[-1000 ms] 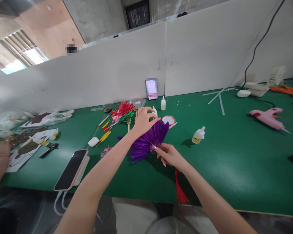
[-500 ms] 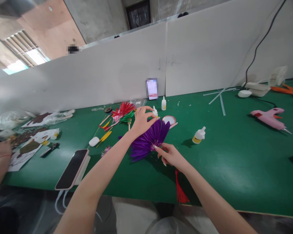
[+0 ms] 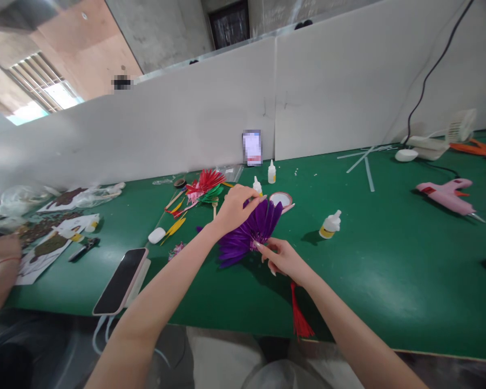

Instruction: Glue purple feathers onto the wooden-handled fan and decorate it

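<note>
A purple feathered fan [image 3: 237, 246] is spread above the green table, its petals pointing up and left. My right hand [image 3: 281, 256] pinches its base at the lower right. From under that hand a red tassel [image 3: 300, 316] hangs toward the table's front edge. My left hand [image 3: 238, 208] is at the fan's upper edge, thumb and fingers brought together on the tip of a purple feather. Part of the fan lies hidden behind my left hand and forearm.
Glue bottles [image 3: 330, 225] stand right and behind. A round white lid [image 3: 281, 201], red and green feathers [image 3: 204, 186], a phone [image 3: 120, 281] and a pink glue gun [image 3: 447, 197] lie around. Another person's hand [image 3: 4, 248] is at far left.
My left hand has lowered slightly and its fingers have closed together at the fan's upper edge. My right hand and the fan's base have hardly moved.
</note>
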`<state>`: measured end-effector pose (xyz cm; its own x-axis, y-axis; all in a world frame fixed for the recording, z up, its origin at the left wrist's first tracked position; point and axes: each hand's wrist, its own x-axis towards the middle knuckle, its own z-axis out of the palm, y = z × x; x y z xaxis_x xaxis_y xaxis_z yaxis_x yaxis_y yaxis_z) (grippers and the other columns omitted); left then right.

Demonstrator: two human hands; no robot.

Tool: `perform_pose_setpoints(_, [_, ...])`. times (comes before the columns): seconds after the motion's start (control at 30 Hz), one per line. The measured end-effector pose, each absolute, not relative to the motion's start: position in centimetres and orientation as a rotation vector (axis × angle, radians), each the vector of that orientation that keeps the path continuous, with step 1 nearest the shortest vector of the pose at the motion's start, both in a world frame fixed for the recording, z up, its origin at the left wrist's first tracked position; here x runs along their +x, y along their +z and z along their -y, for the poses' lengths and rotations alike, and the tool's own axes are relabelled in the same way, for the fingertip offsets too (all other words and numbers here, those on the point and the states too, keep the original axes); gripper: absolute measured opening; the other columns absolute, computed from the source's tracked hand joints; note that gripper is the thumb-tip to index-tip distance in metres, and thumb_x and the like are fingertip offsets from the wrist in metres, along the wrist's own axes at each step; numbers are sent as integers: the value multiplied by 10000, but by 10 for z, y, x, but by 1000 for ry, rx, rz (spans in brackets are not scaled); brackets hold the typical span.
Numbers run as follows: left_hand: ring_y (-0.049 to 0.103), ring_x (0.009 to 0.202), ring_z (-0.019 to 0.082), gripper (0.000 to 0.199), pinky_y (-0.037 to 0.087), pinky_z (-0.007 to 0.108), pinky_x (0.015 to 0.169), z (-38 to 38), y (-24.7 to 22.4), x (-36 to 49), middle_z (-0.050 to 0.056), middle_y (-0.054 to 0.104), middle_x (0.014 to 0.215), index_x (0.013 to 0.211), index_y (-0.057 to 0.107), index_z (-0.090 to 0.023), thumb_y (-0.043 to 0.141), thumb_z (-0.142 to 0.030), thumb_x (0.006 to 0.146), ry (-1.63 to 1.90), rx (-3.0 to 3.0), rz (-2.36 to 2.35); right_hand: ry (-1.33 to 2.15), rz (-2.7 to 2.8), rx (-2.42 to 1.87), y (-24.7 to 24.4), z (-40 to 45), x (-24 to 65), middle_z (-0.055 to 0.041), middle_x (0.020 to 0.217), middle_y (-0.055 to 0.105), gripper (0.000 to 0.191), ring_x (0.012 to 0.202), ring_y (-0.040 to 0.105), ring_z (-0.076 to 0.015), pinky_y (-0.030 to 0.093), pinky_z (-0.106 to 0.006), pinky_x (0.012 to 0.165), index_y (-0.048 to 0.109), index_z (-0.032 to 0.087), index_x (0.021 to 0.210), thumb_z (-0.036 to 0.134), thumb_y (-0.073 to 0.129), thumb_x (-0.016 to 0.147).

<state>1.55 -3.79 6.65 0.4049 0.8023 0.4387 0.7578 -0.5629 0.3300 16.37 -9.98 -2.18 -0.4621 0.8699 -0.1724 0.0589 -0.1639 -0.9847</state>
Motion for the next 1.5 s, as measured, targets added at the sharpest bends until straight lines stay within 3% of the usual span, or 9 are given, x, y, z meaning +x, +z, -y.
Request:
perform_pose_setpoints(0.13, [457,596,96,267,370,238,617,40,72,17,-23,518,648,747,499,-187,376,-383,879,784,2366,-1317,1691,1485,-1094,-23,99,164,18,619,554,382,303,414,-29,221,-168,276,541,161,801,540,518,761])
perform_pose_setpoints(0.23, [444,538,82,221,367,221,578,43,74,17,-52,501,579,779,483,-189,473,-405,827,747,2264,-1252,1689,1489,-1097,-23,99,163,18,629,556,369,298,417,-28,218,-170,276,541,162,801,529,520,766])
perform_pose_setpoints(0.5, [571,612,115,229,413,242,639,42,74,18,-52,610,623,897,511,-215,613,-324,723,606,2214,-1230,1688,1495,-1110,-20,100,164,29,576,537,372,298,411,-38,236,-180,285,526,167,765,539,524,756])
perform_pose_setpoints(0.8, [521,558,109,194,395,243,594,39,69,14,-48,590,579,882,556,-199,592,-322,737,571,2247,-1209,1683,1514,-1071,-25,100,164,19,611,542,382,311,420,-40,231,-174,284,523,173,756,555,527,749])
perform_pose_setpoints(1.37, [563,627,137,203,430,266,633,36,64,15,-22,603,649,847,566,-197,603,-358,728,560,2220,-1190,1665,1485,-1052,-28,100,163,45,557,507,370,287,372,-34,254,-192,308,531,171,742,541,546,743])
perform_pose_setpoints(1.5, [539,753,157,217,417,297,724,36,63,14,0,607,789,896,586,-221,616,-353,727,631,2416,-1267,1672,1465,-1058,-26,100,163,46,559,504,356,287,365,-34,254,-193,305,522,177,735,532,547,746])
